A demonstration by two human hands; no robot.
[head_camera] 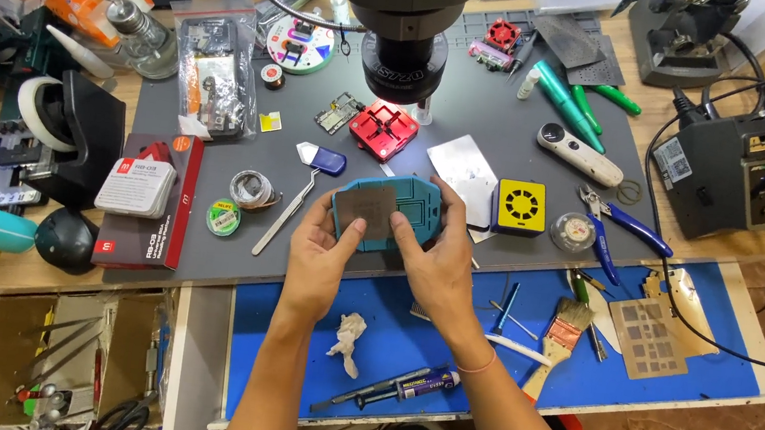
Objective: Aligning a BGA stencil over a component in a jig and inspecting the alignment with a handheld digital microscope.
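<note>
1. Both hands hold one thing together: a teal plastic holder (383, 207) with a thin grey metal stencil plate (365, 211) lying on top of it. It sits over the near edge of the grey work mat (473, 109), just under the microscope (407, 33).
2. The left hand (318, 261) grips the holder from 8 o'clock, with its thumb pressed flat on the plate.
3. The right hand (435, 260) grips it from 4 o'clock, and its fingers curl around the right side and the far edge. Neither hand is loose or balled into a fist; both are closed on the holder.
4. I think the thin plate could slide out of place, because only thumbs press it down.
5. I think the holder could tip and drop, because it seems to be held up a little off the mat.
6. A knock could hit the things close by: the red metal block (381, 130) at 12 o'clock, the yellow box (520, 208) at 3 o'clock, and the tweezers (283, 215) at 9 o'clock.
7. A white crumpled tissue (349, 340) lies on the blue mat (678, 339) at 6 o'clock, between the two arms.
</note>
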